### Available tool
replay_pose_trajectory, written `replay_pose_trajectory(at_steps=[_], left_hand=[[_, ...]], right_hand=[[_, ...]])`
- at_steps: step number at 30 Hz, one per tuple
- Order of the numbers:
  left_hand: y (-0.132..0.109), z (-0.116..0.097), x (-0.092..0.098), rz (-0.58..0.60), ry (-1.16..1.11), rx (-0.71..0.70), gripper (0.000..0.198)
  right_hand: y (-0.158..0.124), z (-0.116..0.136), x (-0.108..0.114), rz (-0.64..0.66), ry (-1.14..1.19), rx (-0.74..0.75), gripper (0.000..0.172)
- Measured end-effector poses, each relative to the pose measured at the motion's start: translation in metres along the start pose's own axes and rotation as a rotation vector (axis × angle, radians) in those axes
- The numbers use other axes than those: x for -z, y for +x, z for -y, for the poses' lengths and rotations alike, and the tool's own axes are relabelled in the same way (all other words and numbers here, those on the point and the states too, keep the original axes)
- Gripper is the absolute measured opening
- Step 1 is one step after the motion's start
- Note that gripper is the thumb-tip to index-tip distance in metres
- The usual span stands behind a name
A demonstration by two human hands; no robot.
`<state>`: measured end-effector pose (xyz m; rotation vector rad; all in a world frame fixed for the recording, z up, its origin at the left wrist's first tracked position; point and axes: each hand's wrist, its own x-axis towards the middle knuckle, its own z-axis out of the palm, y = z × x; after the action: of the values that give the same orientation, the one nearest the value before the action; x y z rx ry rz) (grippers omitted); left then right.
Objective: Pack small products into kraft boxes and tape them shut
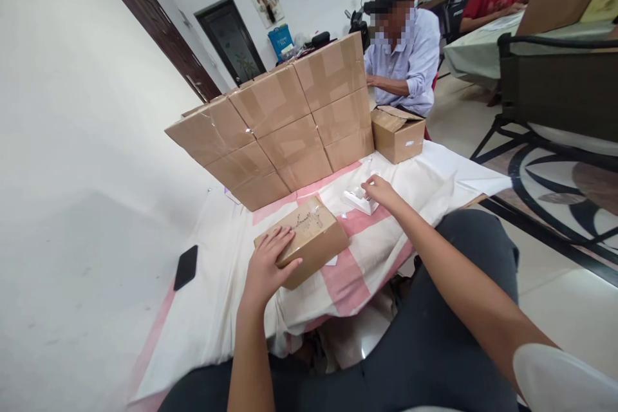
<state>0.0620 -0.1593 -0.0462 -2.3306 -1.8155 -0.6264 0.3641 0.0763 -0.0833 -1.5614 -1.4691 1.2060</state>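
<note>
Flat across the top of a closed cardboard box (316, 232) lies my left hand (275, 257), fingers spread and thumb over its near edge. Dark scribbled marks show on the box's lid. To the right of it, my right hand (379, 190) has its fingertips pinched together over a small white object (361, 201) with a clear, shiny part. Whatever sits between those fingertips is too small to make out. A pink and white checked cloth (345, 280) covers the table under both.
Stacked taped cardboard boxes (290, 122) form a wall at the table's back. Another box (398, 135) with raised flaps stands right of them. A black phone (186, 268) lies at the left. Across the table sits a person in a light shirt (410, 58); another sits farther back.
</note>
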Motion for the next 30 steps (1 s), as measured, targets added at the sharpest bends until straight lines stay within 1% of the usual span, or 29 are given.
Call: replay_pose_trajectory(at_steps=[6, 8, 10, 16, 20, 25, 30], left_hand=[[0.001, 0.000, 0.000, -0.007, -0.007, -0.002, 0.054], [0.000, -0.001, 0.000, -0.009, -0.010, -0.004, 0.054], [0.000, -0.001, 0.000, -0.010, -0.008, -0.006, 0.054], [0.001, -0.002, 0.001, -0.032, 0.002, -0.024, 0.053], [0.002, -0.001, 0.001, -0.046, -0.007, -0.043, 0.054], [0.002, -0.002, 0.002, -0.041, -0.007, -0.042, 0.053], [0.003, -0.003, 0.002, -0.056, 0.005, -0.059, 0.053]], right_hand=[[-0.017, 0.013, 0.013, 0.194, 0.116, -0.121, 0.025], [-0.021, 0.016, 0.015, 0.236, 0.157, -0.145, 0.027], [-0.021, 0.017, 0.014, 0.247, 0.181, -0.167, 0.028], [-0.012, 0.013, 0.010, 0.240, 0.206, -0.243, 0.030], [-0.011, 0.010, 0.012, 0.249, 0.207, -0.258, 0.025], [-0.012, 0.006, 0.008, 0.192, 0.156, -0.206, 0.024], [-0.010, -0.001, -0.002, 0.044, 0.076, -0.076, 0.031]])
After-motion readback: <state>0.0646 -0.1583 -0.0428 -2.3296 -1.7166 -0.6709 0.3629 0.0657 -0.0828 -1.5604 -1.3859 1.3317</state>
